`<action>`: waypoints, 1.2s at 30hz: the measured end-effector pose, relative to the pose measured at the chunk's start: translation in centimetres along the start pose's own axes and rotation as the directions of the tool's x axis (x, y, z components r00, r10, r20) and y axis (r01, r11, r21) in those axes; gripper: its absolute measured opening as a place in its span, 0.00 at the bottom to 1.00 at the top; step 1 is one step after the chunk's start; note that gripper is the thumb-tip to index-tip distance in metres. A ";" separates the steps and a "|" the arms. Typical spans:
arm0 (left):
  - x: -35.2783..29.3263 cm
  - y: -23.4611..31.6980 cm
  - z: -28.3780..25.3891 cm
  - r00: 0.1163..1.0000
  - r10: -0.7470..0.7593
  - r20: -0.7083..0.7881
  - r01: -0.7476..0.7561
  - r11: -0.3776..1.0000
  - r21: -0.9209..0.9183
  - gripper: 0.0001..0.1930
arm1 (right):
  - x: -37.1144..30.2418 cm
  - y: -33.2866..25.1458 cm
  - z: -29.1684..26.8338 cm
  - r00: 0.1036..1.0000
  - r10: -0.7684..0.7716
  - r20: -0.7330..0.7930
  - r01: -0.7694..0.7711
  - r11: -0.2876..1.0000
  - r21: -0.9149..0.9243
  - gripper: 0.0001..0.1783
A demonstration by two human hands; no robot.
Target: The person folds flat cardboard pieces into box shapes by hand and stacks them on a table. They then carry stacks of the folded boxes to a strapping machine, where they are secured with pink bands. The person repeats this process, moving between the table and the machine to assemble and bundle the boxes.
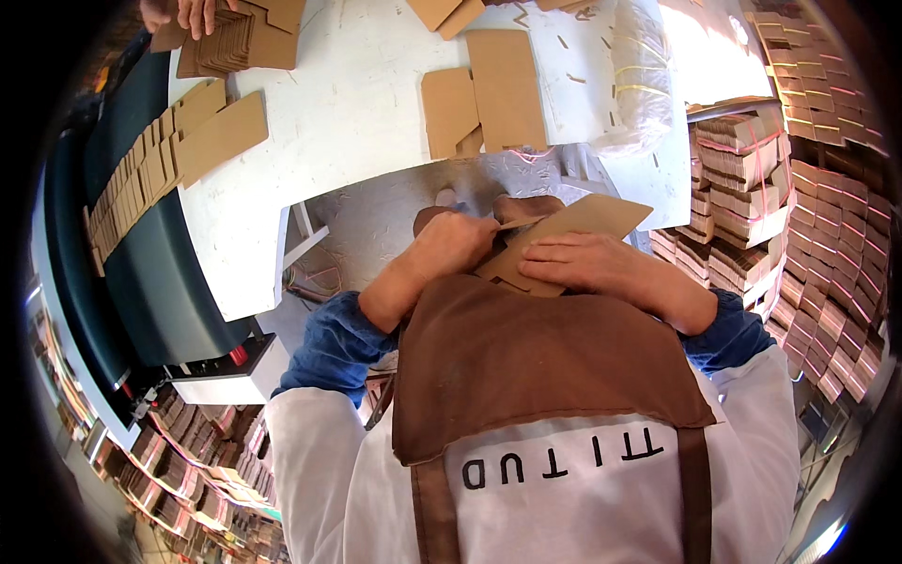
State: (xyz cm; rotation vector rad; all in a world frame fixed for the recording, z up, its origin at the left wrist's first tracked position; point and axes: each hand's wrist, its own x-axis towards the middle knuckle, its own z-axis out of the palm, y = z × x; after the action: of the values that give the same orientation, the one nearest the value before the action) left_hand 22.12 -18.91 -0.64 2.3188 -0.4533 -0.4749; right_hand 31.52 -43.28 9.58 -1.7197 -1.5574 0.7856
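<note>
Left grip: the left hand (pixel 456 240), just below the middle of the frame, curls closed on the left edge of a cardboard piece; the fingertips are mostly hidden.
Right grip: the right hand (pixel 583 260) lies flat over the same piece, fingers nearly together; the thumb is out of sight, so I cannot tell whether it clamps.
Cardboard piece (pixel 601 216): between both hands, right of centre, tilted, with one broad end pointing to the upper right.
Brown apron (pixel 554 367): directly below the hands, its upper edge beside the cardboard.
Blue cuffs (pixel 331 350): around both forearms, low on either side.
White desk (pixel 357 113): across the upper centre.
Flat cardboard on the desk: a tall panel (pixel 507 89) beside a shorter one (pixel 449 108), above the hands.
Clear plastic bundle (pixel 641 80): upper right, on the desk.
Co-worker's hand (pixel 197 14): upper left, at a cardboard stack (pixel 246 42).
Overlapping cardboard row (pixel 141 179): left, reaching from the desk across a dark green machine surface (pixel 169 301).
Strapped cardboard bundles (pixel 747 207): piled along the right side.
</note>
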 end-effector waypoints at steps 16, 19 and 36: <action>0.4 1.4 -3.4 0.939 -0.145 -0.311 0.124 0.989 -0.086 0.09 | 0.1 -0.1 -1.9 0.998 -0.019 0.060 0.042 0.912 -0.409 0.21; 0.4 1.6 -6.3 0.905 -0.188 -0.381 0.171 0.982 -0.080 0.10 | 1.4 -0.4 -3.9 0.996 -0.078 0.039 0.087 0.869 -0.486 0.22; 3.4 -0.6 -9.8 0.368 -0.495 -0.787 0.341 0.859 -0.381 0.10 | 3.3 11.0 -8.1 0.990 0.105 -0.097 -0.143 0.663 -0.735 0.35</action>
State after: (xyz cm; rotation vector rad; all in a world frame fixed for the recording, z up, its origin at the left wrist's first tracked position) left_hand 29.70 -14.37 4.92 2.1440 0.6988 0.4914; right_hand 44.78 -41.31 5.42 -2.4185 -1.8881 0.1254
